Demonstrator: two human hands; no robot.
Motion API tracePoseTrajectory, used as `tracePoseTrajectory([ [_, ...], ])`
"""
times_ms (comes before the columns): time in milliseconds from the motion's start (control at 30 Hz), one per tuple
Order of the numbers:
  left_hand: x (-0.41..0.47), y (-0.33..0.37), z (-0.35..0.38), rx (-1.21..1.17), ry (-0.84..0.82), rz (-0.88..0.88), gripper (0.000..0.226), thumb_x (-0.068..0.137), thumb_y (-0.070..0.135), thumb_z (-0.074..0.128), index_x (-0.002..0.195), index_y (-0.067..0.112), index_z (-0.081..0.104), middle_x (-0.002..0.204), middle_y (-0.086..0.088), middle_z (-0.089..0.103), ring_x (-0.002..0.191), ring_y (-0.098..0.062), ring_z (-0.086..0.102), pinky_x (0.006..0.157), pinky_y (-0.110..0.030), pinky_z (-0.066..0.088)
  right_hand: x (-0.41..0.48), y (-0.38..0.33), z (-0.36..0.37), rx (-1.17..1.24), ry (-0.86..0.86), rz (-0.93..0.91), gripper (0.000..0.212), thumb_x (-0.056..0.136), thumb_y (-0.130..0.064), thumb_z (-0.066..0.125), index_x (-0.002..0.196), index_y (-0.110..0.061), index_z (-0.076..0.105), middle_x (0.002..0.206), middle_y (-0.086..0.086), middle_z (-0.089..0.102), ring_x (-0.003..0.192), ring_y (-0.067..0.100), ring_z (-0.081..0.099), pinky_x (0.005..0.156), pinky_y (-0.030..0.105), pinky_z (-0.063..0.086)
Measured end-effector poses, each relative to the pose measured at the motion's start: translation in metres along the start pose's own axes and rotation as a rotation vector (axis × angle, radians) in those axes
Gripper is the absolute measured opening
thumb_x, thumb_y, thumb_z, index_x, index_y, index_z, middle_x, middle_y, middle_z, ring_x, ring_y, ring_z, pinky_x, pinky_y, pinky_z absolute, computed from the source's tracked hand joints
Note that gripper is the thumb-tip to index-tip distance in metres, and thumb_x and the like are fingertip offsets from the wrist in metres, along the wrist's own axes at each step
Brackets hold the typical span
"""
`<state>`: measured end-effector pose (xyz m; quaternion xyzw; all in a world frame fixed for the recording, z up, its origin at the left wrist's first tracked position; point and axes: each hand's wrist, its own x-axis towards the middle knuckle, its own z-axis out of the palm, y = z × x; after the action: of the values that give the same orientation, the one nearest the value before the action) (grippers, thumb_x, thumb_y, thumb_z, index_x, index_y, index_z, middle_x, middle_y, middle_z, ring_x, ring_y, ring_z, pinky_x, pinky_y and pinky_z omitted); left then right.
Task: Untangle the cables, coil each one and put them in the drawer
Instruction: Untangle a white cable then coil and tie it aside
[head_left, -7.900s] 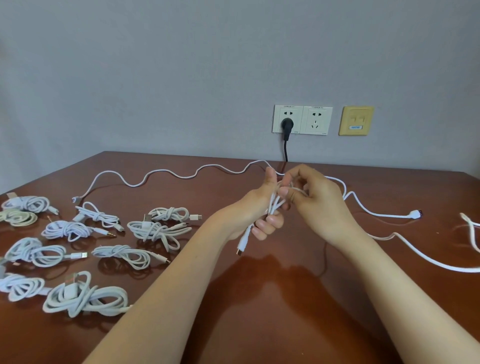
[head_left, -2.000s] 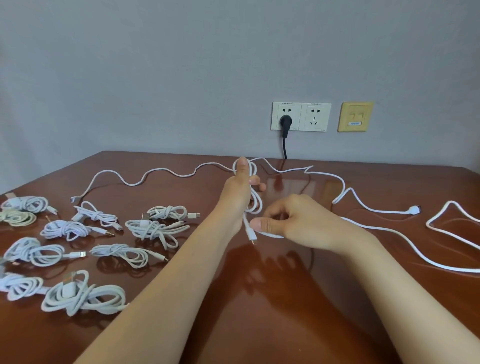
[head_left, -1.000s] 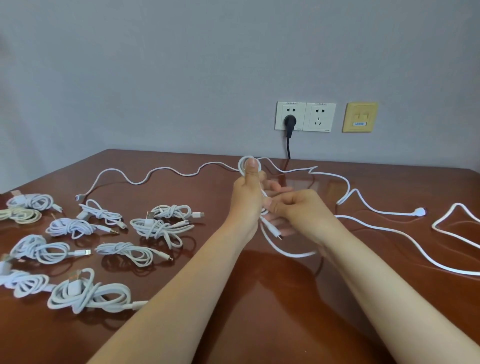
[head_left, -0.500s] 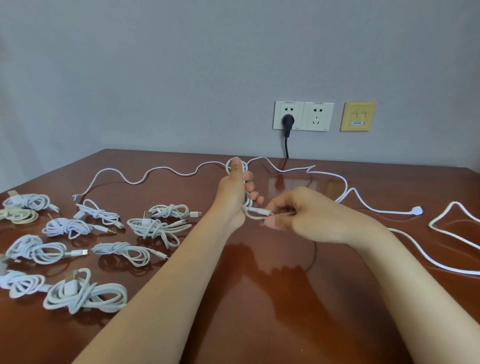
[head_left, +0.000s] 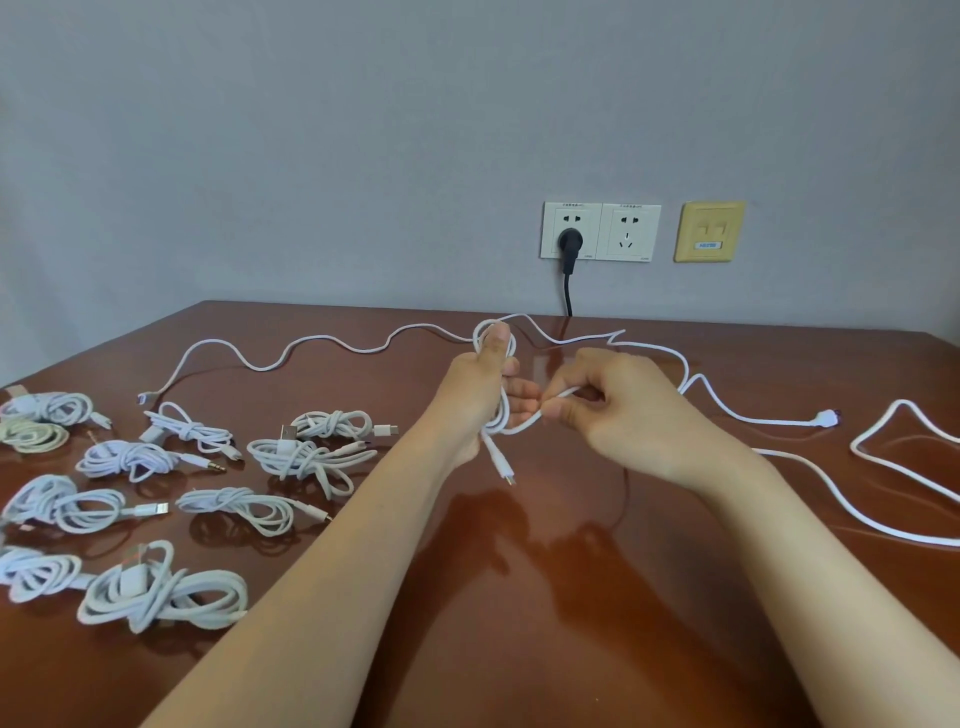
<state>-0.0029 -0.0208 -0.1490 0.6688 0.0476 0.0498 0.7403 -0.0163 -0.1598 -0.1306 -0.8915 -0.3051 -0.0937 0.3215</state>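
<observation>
Cable first: a thin white charging cable (head_left: 522, 423) hangs in a few loose loops above the middle of the bench, gathered in the left grip (head_left: 467, 405). Its small metal-tipped plug (head_left: 506, 470) dangles just below the palm. The rest seems to trail toward the far edge of the glossy reddish-brown wooden bench (head_left: 519, 597), though we cannot tell which of the loose strands there belongs to it.

We judge it light, limp and a little springy, so the loops will slacken unless pinned. We would take it on the cord itself, just beside the gathered loops, never by the plug.

The left grip, a bare hand, is curled round the loops with the thumb pressed on top of them. The right grip (head_left: 628, 415) is closed too, thumb and forefinger pinching a strand that runs across from the loops.

Toward the left edge lie some ten knotted white cable bundles (head_left: 306, 457), well apart from both grips. A thicker loose white cord (head_left: 855, 445) snakes near the right edge. No drawer shows.
</observation>
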Motion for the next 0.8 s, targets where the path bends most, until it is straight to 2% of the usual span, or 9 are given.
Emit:
tracePoseTrajectory([
  [67, -0.001, -0.002, 0.000, 0.062, -0.014, 0.037, 0.044, 0.098, 0.045, 0.034, 0.077, 0.008, 0.045, 0.048, -0.005, 0.060, 0.034, -0.012, 0.056, 0.037, -0.018, 0.046, 0.000, 0.001, 0.003, -0.029, 0.005, -0.011, 0.022, 0.085, -0.016, 0.061, 0.068, -0.031, 0.061, 0.081, -0.003, 0.055, 0.077, 0.010, 0.049, 0.073, 0.028, 0.039],
  [133, -0.002, -0.004, 0.001, 0.200, -0.032, 0.077, 0.046, 0.099, 0.044, 0.034, 0.079, 0.006, 0.051, 0.049, -0.006, 0.060, 0.035, -0.014, 0.056, 0.039, -0.020, 0.047, 0.000, 0.001, 0.004, 0.025, 0.030, -0.027, 0.017, 0.081, -0.009, 0.063, 0.073, -0.024, 0.058, 0.076, -0.003, 0.059, 0.065, 0.007, 0.048, 0.064, 0.022, 0.038],
  [300, -0.012, -0.008, 0.012, 0.350, -0.189, 0.061, 0.047, 0.101, 0.037, 0.030, 0.066, 0.012, 0.051, 0.039, -0.001, 0.050, 0.028, -0.011, 0.040, 0.034, -0.013, 0.031, -0.002, -0.003, 0.002, 0.196, 0.068, -0.027, 0.026, 0.074, 0.002, 0.068, 0.078, -0.014, 0.048, 0.052, -0.014, 0.056, 0.045, -0.003, 0.050, 0.054, 0.006, 0.036],
  [400, -0.013, -0.004, 0.012, 0.325, -0.193, 0.062, 0.054, 0.098, 0.050, 0.024, 0.065, 0.014, 0.046, 0.040, 0.001, 0.042, 0.028, -0.011, 0.032, 0.034, -0.013, 0.026, 0.003, 0.003, 0.003, 0.157, 0.121, -0.007, 0.026, 0.082, 0.000, 0.061, 0.070, -0.022, 0.053, 0.055, -0.017, 0.055, 0.056, -0.008, 0.049, 0.056, 0.006, 0.034],
  [467, -0.015, -0.004, 0.013, 0.377, -0.219, 0.098, 0.053, 0.095, 0.057, 0.018, 0.066, 0.020, 0.044, 0.037, 0.005, 0.040, 0.027, -0.011, 0.031, 0.034, -0.013, 0.024, 0.005, 0.010, 0.003, 0.197, 0.185, 0.043, 0.033, 0.087, 0.004, 0.050, 0.070, -0.024, 0.057, 0.053, -0.021, 0.056, 0.058, -0.003, 0.051, 0.058, 0.010, 0.037],
  [533, -0.018, -0.005, 0.017, 0.445, -0.259, 0.121, 0.053, 0.094, 0.058, 0.015, 0.065, 0.023, 0.042, 0.036, 0.006, 0.040, 0.026, -0.011, 0.032, 0.034, -0.014, 0.023, 0.005, 0.015, 0.000, 0.218, 0.287, 0.096, 0.042, 0.085, 0.008, 0.045, 0.068, -0.029, 0.057, 0.060, -0.012, 0.060, 0.065, 0.012, 0.057, 0.067, 0.029, 0.048],
  [567, -0.019, -0.006, 0.019, 0.466, -0.271, 0.118, 0.054, 0.093, 0.059, 0.014, 0.064, 0.023, 0.042, 0.035, 0.006, 0.039, 0.026, -0.011, 0.032, 0.034, -0.014, 0.023, 0.006, 0.015, -0.001, 0.203, 0.319, 0.101, 0.044, 0.084, 0.009, 0.044, 0.067, -0.030, 0.056, 0.066, -0.004, 0.062, 0.068, 0.019, 0.058, 0.071, 0.032, 0.047],
  [667, -0.018, -0.008, 0.021, 0.494, -0.271, 0.095, 0.059, 0.092, 0.060, 0.013, 0.063, 0.016, 0.039, 0.033, 0.006, 0.036, 0.025, -0.011, 0.031, 0.034, -0.015, 0.023, 0.004, 0.010, -0.005, 0.162, 0.304, 0.055, 0.041, 0.085, 0.008, 0.043, 0.072, -0.030, 0.053, 0.070, -0.004, 0.055, 0.063, 0.004, 0.049, 0.059, 0.013, 0.036],
  [800, -0.015, -0.006, 0.016, 0.449, -0.234, 0.071, 0.062, 0.093, 0.060, 0.017, 0.059, 0.013, 0.040, 0.034, 0.004, 0.031, 0.024, -0.010, 0.028, 0.032, -0.014, 0.022, 0.002, 0.005, -0.006, 0.122, 0.166, -0.023, 0.018, 0.088, -0.005, 0.054, 0.091, -0.023, 0.054, 0.078, -0.001, 0.048, 0.058, -0.005, 0.042, 0.057, 0.009, 0.033],
])
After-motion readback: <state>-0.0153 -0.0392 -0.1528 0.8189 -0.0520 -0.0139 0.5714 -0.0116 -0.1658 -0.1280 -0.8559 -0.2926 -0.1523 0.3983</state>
